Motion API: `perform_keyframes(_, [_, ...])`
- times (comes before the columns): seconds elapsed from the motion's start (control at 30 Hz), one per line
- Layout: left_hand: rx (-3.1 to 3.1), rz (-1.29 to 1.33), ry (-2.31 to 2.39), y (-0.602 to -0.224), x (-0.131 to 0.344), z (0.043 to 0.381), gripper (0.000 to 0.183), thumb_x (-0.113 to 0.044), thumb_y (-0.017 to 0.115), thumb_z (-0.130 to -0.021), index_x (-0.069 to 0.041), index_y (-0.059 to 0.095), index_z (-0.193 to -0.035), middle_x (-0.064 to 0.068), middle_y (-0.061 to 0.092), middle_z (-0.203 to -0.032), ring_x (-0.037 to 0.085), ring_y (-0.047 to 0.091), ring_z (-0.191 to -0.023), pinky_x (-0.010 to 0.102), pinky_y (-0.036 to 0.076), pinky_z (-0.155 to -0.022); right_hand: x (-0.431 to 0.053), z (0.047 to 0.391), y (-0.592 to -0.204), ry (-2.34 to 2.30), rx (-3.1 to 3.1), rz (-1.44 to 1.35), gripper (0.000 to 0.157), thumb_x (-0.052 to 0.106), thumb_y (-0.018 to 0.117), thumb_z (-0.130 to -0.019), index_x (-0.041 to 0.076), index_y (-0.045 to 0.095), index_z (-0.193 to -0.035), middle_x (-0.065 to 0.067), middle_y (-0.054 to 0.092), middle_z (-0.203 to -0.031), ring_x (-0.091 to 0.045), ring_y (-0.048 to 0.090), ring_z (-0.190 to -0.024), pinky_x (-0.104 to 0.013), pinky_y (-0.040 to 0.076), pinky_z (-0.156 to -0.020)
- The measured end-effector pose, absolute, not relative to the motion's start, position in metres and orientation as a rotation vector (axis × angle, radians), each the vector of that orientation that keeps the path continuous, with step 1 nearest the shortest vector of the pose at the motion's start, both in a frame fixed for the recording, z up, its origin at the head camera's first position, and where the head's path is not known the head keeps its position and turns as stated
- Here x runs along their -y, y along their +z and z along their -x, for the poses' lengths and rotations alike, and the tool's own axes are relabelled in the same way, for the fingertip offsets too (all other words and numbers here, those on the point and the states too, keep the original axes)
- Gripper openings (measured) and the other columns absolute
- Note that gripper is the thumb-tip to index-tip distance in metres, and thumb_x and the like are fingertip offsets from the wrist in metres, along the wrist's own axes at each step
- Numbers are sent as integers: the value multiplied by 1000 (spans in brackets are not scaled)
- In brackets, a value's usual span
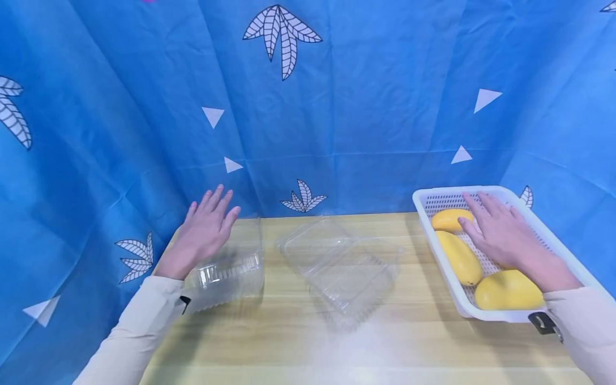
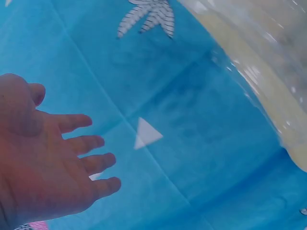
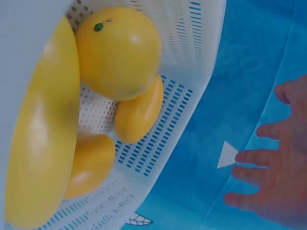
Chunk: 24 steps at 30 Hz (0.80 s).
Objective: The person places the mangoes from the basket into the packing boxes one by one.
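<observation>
Yellow fruits (image 1: 459,259) lie (in a basket (image 1: 498,315)) apparently below the right hand (image 1: 506,235).

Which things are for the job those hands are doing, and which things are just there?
Probably for the job:
- white basket, under the right hand
- yellow fruits in it
- clear plastic containers by the left hand
- open clear container in the middle

Probably just there:
- blue curtain with leaves and triangles
- table underneath
</observation>
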<state>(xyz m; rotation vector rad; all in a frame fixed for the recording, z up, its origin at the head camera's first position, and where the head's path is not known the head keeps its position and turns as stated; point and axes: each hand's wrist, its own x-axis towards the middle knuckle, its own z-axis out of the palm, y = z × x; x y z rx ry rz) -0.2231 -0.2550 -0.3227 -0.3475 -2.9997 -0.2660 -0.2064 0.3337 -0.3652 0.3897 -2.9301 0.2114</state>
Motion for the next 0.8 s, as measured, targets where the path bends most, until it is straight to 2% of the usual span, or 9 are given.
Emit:
perform_keyframes(0.17, [2955,403,-313,-320,235,212,66,-53,13,-99,-13,16,-151,11,5,-157,35,3,-143,59,6,-110,-343,200,-366,255,2906,-417,65,38,38,-100,7,14,-151,-33,19,-147,-51,16,-134,-68,13,-101])
perform_keyframes(0.37, [2813,482,-439,-324,210,194,60,-46,22,-102,-8,29,-148,17,23,-153,39,21,-138,56,19,-109,-354,191,-369,405,2910,-494,64,32,43,-99,6,14,-151,-38,25,-141,-57,26,-125,-68,18,-99])
perform_keyframes(0.57, [2739,557,-573,-334,176,174,53,-42,29,-102,-7,42,-140,13,40,-142,31,36,-131,50,29,-106,-364,182,-371,523,2975,-553,64,30,48,-98,3,20,-149,-37,32,-138,-59,31,-121,-71,25,-90])
perform_keyframes(0.8, [2757,584,-732,-357,143,151,45,-38,32,-102,-8,52,-129,5,53,-125,19,51,-114,38,43,-96,-373,177,-376,563,3057,-580,59,32,50,-98,-6,34,-141,-35,37,-137,-56,33,-122,-67,30,-90])
